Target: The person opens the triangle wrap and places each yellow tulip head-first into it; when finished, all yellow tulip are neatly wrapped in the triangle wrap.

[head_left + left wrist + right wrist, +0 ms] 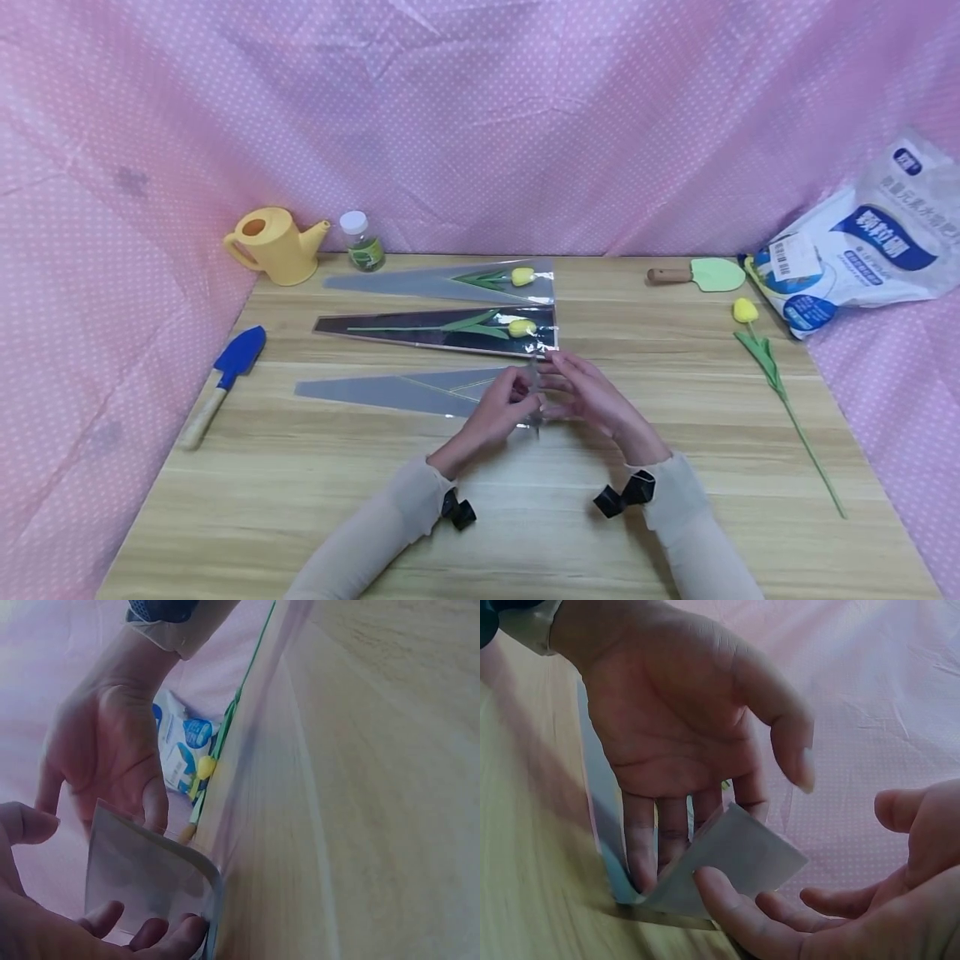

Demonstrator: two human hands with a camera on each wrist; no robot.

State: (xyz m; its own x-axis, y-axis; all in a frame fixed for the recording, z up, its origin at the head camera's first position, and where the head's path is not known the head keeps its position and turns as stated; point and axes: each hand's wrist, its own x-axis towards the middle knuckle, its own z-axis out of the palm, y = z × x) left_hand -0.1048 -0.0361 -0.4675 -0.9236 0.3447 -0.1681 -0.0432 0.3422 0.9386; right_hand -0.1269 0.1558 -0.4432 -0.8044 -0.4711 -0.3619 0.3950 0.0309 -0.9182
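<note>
Where the long, tapering, translucent grey plastic sleeve with thin gold lines (382, 395) is laid: on the pale wood-grain bench (187, 517), nearest the person, its narrow end pointed left and its wide end bent up between the hands.
Left hand (495, 410): its fingers (673, 832) are rested against one face of the raised end, with the thumb held away.
Right hand (592, 398): the opposite face is touched by its fingers (720, 892), thumb also apart; no pinch can be made out.
Loose flower: a yellow tulip with a green stem (767, 362) is placed at the bench's right.
Filled sleeve: another yellow tulip (522, 328) is held in a black, pink-edged sleeve (412, 320) just beyond.
Sleeve mouth, as judged: its layers seem to be worked apart; light, opposed fingertip pressure is advised, beginning at a corner, with sharp creases avoided.
</note>
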